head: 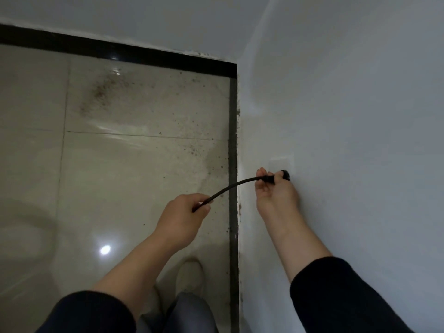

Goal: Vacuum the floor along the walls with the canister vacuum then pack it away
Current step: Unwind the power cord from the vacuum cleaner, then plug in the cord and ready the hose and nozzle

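dark navy sleeves (pixel 336 299) ending mid-forearm; grey trouser leg (pixel 189 313); pale off-white shoe (pixel 189 275)

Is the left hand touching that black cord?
Touching. In the head view the left hand pinches the black cord between thumb and fingers, with no gap.

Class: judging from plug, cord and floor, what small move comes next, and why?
Probably the right hand presses the plug fully into the wall socket: it pinches the plug there, the left hand holds the cord, and grit dots the floor.
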